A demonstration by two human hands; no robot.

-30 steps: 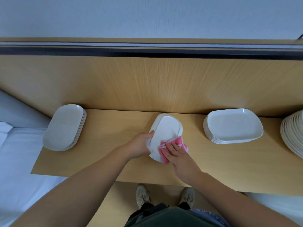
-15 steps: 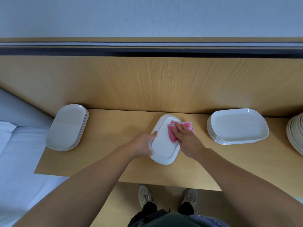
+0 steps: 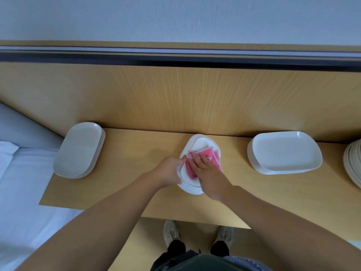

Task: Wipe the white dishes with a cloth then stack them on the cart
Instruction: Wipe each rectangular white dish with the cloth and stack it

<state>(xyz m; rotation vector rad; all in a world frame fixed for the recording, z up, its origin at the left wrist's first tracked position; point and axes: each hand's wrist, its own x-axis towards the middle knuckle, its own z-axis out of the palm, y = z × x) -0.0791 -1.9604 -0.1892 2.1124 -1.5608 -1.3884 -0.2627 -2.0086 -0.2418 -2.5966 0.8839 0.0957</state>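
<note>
A white oval dish (image 3: 201,142) lies on top of another white dish (image 3: 190,189) in the middle of the wooden shelf (image 3: 136,153). My left hand (image 3: 170,172) grips the top dish by its left rim. My right hand (image 3: 207,173) presses a folded pink cloth (image 3: 210,155) flat onto the dish's inside, fingers spread over the cloth. Most of the dish's middle is hidden under cloth and hand.
A stack of white oval dishes (image 3: 80,150) sits at the shelf's left end. A stack of white rectangular dishes (image 3: 284,152) stands to the right, and another plate stack (image 3: 353,163) at the right edge. A wooden back panel (image 3: 175,98) rises behind. A white bed (image 3: 19,182) lies to the left.
My right hand with the pink cloth has slid from the dish's near end to its far right edge, then back toward the middle. My left hand keeps its grip on the rim.
</note>
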